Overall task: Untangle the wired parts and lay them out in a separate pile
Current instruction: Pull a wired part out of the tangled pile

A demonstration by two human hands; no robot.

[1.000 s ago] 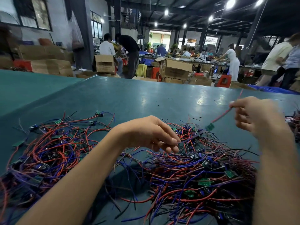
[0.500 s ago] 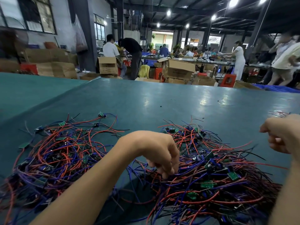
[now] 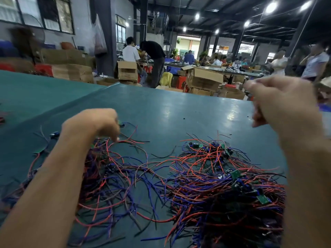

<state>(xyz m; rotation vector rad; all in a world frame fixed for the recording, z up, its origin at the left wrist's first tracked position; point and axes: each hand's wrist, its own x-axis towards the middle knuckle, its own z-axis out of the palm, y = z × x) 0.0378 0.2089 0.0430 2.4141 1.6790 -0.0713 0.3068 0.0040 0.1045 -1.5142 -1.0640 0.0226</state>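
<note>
Two heaps of red, blue and black wired parts with small green boards lie on the green table (image 3: 170, 111). The looser left pile (image 3: 107, 178) spreads under my left arm. The denser tangle (image 3: 223, 187) sits to the right. My left hand (image 3: 95, 122) reaches down at the far edge of the left pile, its curled fingers pinching wires of a wired part (image 3: 123, 140). A small board (image 3: 122, 124) shows just beside its knuckles. My right hand (image 3: 281, 102) is raised above the table's right side, blurred, with loosely curled fingers and nothing visible in it.
Cardboard boxes (image 3: 127, 70) and red stools stand on the floor beyond the table's far edge. Several people work at benches in the background. Bare green table surface lies beyond both piles. A fold in the cover (image 3: 75, 102) runs along the left.
My left hand left the right tangle and moved over to the far edge of the left pile. My right hand rose from the table's right side into the air. The view turned left.
</note>
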